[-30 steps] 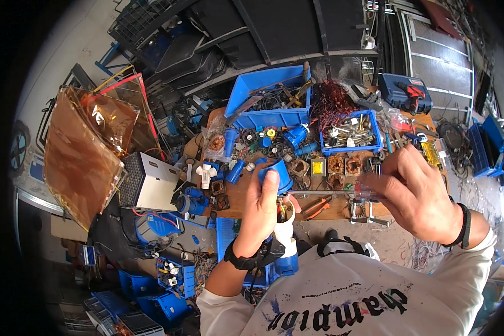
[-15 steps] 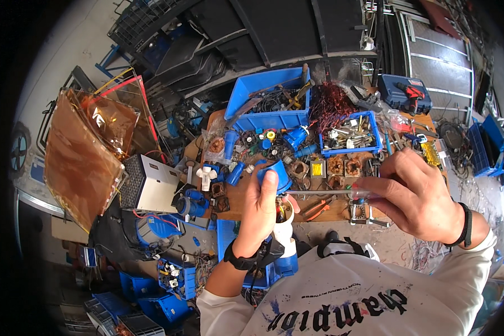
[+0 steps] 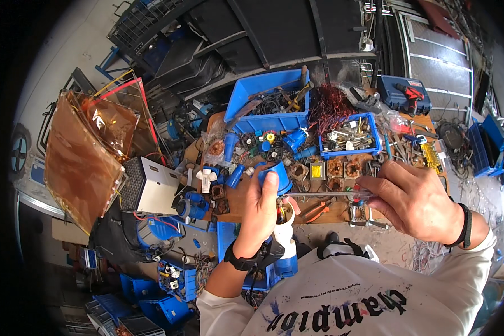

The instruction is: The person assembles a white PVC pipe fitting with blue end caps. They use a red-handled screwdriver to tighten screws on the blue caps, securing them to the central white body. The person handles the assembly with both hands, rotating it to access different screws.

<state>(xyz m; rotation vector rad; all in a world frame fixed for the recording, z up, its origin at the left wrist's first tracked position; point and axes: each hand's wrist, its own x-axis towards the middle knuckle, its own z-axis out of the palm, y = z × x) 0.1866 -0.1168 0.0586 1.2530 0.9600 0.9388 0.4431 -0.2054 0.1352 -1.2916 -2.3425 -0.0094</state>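
My left hand [image 3: 256,208] is closed round a blue cup-shaped plastic cap [image 3: 276,178], thumb pressed along its side. Just below the cap is a white plastic housing [image 3: 284,232] with coloured wires at its open top and a blue lower part; whether the two are joined is hidden. From the right, my right hand [image 3: 417,204] pinches the clear-and-red handle of a screwdriver [image 3: 325,194]. Its long shaft lies level, with the tip end at the lower rim of the cap. The exact contact point cannot be made out.
Orange-handled pliers [image 3: 317,211] lie on the wooden table under the shaft. Behind are a large blue bin [image 3: 271,120] of tools, a blue tray [image 3: 350,149] of metal parts and a tangle of red wire [image 3: 330,106]. A white box [image 3: 154,187] stands left.
The fingers of my right hand have shifted slightly round the screwdriver handle. The left hand, the cap and the housing stay almost where they were.
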